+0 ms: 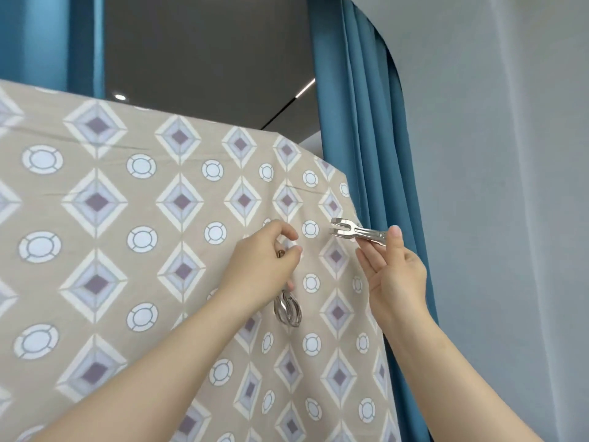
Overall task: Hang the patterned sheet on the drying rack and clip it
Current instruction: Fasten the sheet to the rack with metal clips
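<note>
The beige sheet (134,237) with diamond and circle patterns hangs over a rack that it hides completely; its top edge slopes down to the right. My left hand (264,260) is curled in front of the sheet and grips several spare metal clips (287,309), whose loops dangle below the palm. My right hand (393,272) pinches one metal clip (357,231) by its handles, with its forked jaws at the sheet's right edge. Whether the jaws touch the fabric I cannot tell.
A blue curtain (360,148) hangs just behind the sheet's right edge, and another blue curtain (47,39) hangs at the upper left. A grey wall (510,186) fills the right side. A dark ceiling (207,52) with lights is above.
</note>
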A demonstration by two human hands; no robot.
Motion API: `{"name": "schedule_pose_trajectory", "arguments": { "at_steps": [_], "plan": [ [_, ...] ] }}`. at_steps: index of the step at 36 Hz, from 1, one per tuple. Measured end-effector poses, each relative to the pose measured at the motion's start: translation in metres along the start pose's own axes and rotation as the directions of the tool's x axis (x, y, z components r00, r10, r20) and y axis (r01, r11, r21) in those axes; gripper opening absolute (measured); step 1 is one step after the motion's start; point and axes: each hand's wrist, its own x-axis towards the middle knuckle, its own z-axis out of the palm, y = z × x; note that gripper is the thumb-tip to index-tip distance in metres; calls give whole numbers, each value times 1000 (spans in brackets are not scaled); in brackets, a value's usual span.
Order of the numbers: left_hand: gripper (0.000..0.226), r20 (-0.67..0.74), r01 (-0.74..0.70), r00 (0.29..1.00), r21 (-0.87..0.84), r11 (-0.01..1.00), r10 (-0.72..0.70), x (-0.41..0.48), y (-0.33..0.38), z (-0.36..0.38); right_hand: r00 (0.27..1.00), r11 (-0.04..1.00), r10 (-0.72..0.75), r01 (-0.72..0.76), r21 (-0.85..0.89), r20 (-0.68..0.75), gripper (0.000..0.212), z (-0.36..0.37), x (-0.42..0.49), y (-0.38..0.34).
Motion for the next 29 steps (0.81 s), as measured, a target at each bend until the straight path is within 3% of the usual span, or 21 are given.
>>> {"name": "schedule_pose_trajectory", "arguments": {
  "at_steps": [5, 8, 11, 16, 24, 29],
  "plan": [
    [11, 4, -108, 994, 242, 964, 110, 24, 17, 8, 999, 999, -42, 43, 6, -30, 27, -9, 24, 2],
    [27, -79, -149, 970, 562, 813, 232, 41, 26, 9, 998, 999, -36, 37, 13, -52, 23, -16, 35, 5],
    [34, -85, -154, 951, 702, 696, 296, 63, 35, 9, 998, 999, -18, 21, 45, -60, 22, -19, 46, 8],
    [36, 83, -230, 960, 778, 585, 266, 90, 46, 22, 999, 999, -17, 18, 27, -38, 25, -13, 67, 12],
    [45, -1, -198, 944, 800, 567, 330, 125, 55, 27, 1000, 995, 10, -12, 97, 16, 19, -6, 98, 13],
    [58, 23, -71, 996, 822, 565, 92, 139, 63, 23, 998, 984, 53, -59, 170, 41, 19, -7, 108, 17]
  ]
}}
